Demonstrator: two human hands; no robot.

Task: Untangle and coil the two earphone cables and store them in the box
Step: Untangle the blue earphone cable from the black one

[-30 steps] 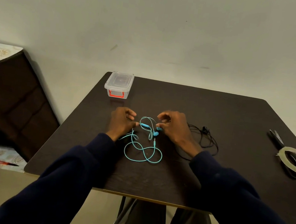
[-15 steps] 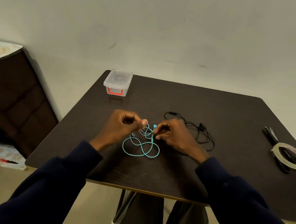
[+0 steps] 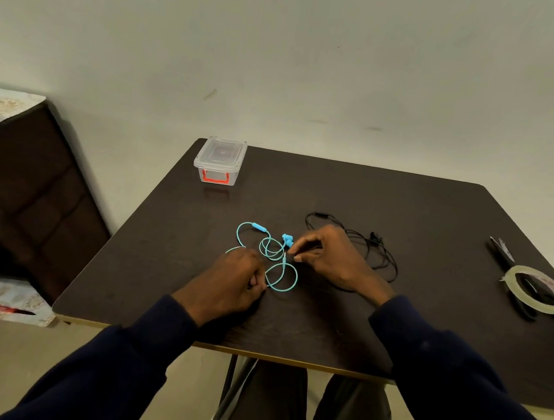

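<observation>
Turquoise cable stretched out; left hand drew back

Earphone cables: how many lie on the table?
2. Turquoise earphone cable between left hand and right hand; black earphone cable beyond the right hand, partly hidden.

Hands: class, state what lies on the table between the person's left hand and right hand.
In the head view, loops of the blue earphone cable and its earbuds lie between the left hand and the right hand.
</observation>
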